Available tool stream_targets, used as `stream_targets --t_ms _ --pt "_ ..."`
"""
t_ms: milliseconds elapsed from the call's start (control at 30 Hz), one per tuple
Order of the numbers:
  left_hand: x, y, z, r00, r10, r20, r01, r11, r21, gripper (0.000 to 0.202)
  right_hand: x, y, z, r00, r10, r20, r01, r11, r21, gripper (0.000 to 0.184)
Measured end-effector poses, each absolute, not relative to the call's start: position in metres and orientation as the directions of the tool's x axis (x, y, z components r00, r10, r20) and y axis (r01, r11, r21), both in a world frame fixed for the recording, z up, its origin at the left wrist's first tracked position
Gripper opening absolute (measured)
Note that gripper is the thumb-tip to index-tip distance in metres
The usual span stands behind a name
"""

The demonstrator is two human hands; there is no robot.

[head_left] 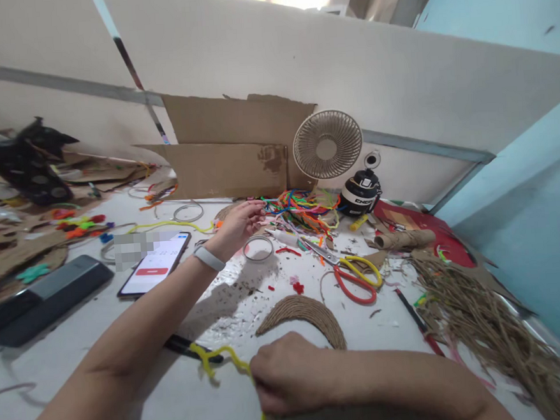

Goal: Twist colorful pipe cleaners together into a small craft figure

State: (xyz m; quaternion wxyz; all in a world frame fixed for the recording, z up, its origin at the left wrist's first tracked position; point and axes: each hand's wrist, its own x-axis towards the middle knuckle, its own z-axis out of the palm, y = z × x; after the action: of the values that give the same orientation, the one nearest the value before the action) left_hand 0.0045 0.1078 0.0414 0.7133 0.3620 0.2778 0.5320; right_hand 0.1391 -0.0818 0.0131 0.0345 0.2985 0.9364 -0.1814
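My right hand (291, 372) is closed in the foreground, gripping a piece of yellow yarn (230, 352). One end of the yarn lies loose to the left across a black pen-like thing (179, 346), and another length hangs below the hand. Just beyond my knuckles lies a crescent (306, 314) covered with wound brown twine. My left hand (243, 228) is stretched forward, fingers loosely bent and apart, with nothing visible in them. It hovers by a tangle of coloured strands (303, 208) and a white tube (284, 238). A metal ring (258, 248) is below it.
Scissors (349, 274) with red and yellow handles lie right of centre. A lit phone (157, 266) and a dark case (51, 299) are on the left. Behind stand a fan (327, 144), a black bottle (361, 191) and cardboard (229, 169). Brown fibre (489, 323) is heaped right.
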Motion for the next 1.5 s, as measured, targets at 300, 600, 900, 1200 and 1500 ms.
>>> stream_targets --t_ms 300,600,900,1200,1500 --pt "0.015 0.102 0.030 0.461 0.886 -0.049 -0.362 0.238 0.901 0.017 0.225 -0.012 0.065 -0.469 0.871 -0.147 0.427 0.078 -0.901 0.016" --pt "0.038 0.072 0.024 0.737 0.673 0.053 0.124 -0.212 0.969 0.040 0.238 0.001 0.047 -0.297 0.954 0.040 0.429 0.171 -0.887 0.013" --pt "0.038 0.060 0.029 0.832 0.555 -0.004 0.033 -0.041 0.999 0.038 0.236 0.002 0.052 -0.312 0.943 0.116 0.597 0.290 -0.748 0.023" --pt "0.030 0.070 0.031 0.826 0.554 -0.103 -0.003 0.186 0.983 0.043 0.255 0.009 0.058 -0.295 0.945 0.141 0.546 0.288 -0.787 0.027" --pt "0.030 0.079 0.024 0.700 0.713 0.045 -0.053 -0.011 0.999 0.033 0.258 0.008 0.057 -0.225 0.974 0.013 0.426 0.110 -0.898 0.031"
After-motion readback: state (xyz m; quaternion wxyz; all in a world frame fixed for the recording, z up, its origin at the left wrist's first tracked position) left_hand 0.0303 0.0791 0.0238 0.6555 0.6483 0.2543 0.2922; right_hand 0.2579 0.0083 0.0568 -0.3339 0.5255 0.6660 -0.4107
